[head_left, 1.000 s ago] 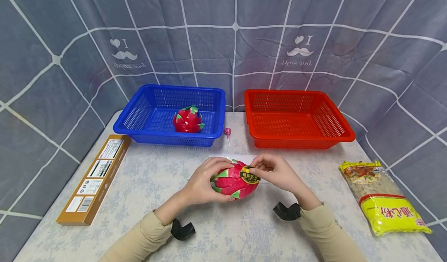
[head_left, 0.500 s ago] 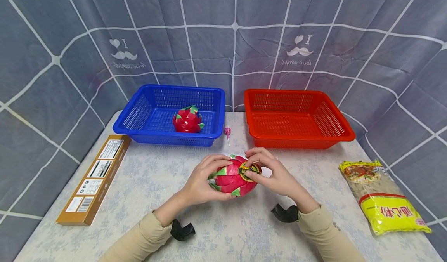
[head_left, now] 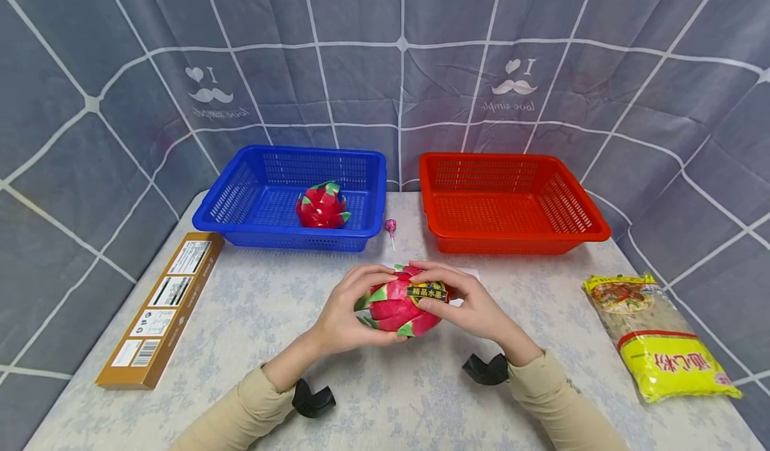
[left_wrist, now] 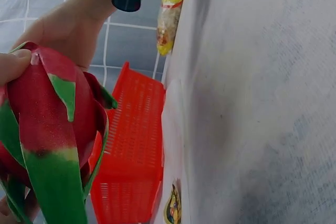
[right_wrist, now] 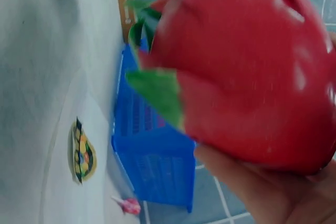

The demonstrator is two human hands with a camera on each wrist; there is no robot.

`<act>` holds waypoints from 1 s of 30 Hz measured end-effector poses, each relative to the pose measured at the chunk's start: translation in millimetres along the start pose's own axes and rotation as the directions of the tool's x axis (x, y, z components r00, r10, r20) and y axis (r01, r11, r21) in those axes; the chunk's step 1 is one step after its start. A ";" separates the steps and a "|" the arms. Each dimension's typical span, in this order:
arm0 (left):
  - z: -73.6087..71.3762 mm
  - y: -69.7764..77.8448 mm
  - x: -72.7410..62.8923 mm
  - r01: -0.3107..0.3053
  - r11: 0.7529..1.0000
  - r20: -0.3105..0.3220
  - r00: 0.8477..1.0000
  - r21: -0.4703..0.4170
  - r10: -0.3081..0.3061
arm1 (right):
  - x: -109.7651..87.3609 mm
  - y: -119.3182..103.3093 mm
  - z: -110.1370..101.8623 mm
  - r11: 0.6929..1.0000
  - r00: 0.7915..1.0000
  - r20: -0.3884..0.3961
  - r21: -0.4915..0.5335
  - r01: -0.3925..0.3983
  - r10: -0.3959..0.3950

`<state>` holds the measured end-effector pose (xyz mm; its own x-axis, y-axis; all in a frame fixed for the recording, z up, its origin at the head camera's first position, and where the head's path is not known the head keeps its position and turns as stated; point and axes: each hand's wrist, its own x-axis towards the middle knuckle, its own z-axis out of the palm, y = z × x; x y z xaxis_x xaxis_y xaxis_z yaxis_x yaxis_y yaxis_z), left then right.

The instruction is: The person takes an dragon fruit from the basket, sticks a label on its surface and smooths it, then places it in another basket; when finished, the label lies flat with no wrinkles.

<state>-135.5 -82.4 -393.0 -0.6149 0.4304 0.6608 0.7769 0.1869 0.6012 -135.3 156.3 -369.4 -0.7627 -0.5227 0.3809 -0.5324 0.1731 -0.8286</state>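
Dragon fruit [head_left: 394, 309] is held by two hands over the middle of the table [head_left: 409, 404]. Its left end is gripped by the left hand [head_left: 339, 311], with the thumb curled round the near side and the fingers round the far side. The right end is clasped by the right hand [head_left: 472, 304]; the black-and-gold label [head_left: 426, 293] is framed between thumb and fingers.

Compared with the earlier frames, the right fingertips are no longer gathered at the label's right edge: they are spread farther left along the fruit. The label's dark band, partly covered half a second ago, is now seen almost whole. The left hand's grip is kept nearly unchanged.

In the right wrist view, a similar sticker [right_wrist: 81, 153] is seen on a white sheet [right_wrist: 86, 200]. A second dragon fruit [head_left: 321, 209] is held in the blue basket [head_left: 279, 238], far left, as before; the red basket [head_left: 511, 244] is placed far right. Between them, a lollipop [head_left: 390, 225] is left lying.
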 end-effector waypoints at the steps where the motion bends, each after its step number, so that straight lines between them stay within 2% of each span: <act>1: 0.0 0.5 -0.3 0.016 1.000 0.009 1.000 0.001 -0.016 | 0.1 0.2 0.0 1.000 1.000 -0.006 0.010 0.004 -0.004; 4: 0.7 2.3 -1.3 0.065 0.998 0.047 0.997 -0.002 -0.065 | 0.5 0.6 -0.5 0.999 1.000 -0.004 0.035 -0.009 0.009; 7: 2.2 2.9 -2.7 0.125 0.991 0.102 0.988 -0.043 -0.120 | 1.0 1.8 -0.8 0.998 0.999 0.019 0.051 -0.032 0.031; 11: 3.7 3.5 -4.3 0.202 0.962 0.168 0.971 -0.186 -0.172 | 2.1 5.9 4.1 0.996 0.998 0.027 0.067 -0.054 0.052; 13: 5.0 3.7 -5.7 0.227 0.939 0.172 0.967 -0.259 -0.186 | 2.3 8.4 8.8 0.996 0.998 0.015 0.062 -0.067 0.066; 17: 12.3 6.2 -7.5 0.261 0.913 0.085 0.965 -0.314 -0.247 | 1.4 11.4 17.9 0.995 0.996 0.004 0.035 -0.094 0.094; 21: 19.3 16.7 -5.9 0.300 0.901 -0.027 0.946 -0.314 -0.324 | 1.0 13.5 21.8 0.994 0.994 0.017 0.018 -0.112 0.112; 23: 19.6 22.5 -4.3 0.297 0.899 -0.052 0.942 -0.323 -0.330 | 1.2 14.0 21.9 0.992 0.992 0.027 0.019 -0.123 0.122; 25: 21.1 20.2 -5.3 0.279 0.904 -0.071 0.946 -0.323 -0.317 | 1.5 14.4 21.0 0.991 0.990 0.046 0.030 -0.132 0.130; 30: 22.8 16.6 -7.6 0.283 0.908 -0.106 0.938 -0.310 -0.329 | 1.8 18.8 15.6 0.987 0.986 0.131 0.106 -0.118 0.104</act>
<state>-114.8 -62.4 -398.2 -0.8467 0.2487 0.4703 0.4895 0.0178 0.8718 -141.0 145.6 -390.8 -0.7592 -0.6069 0.2352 -0.3965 0.1446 -0.9066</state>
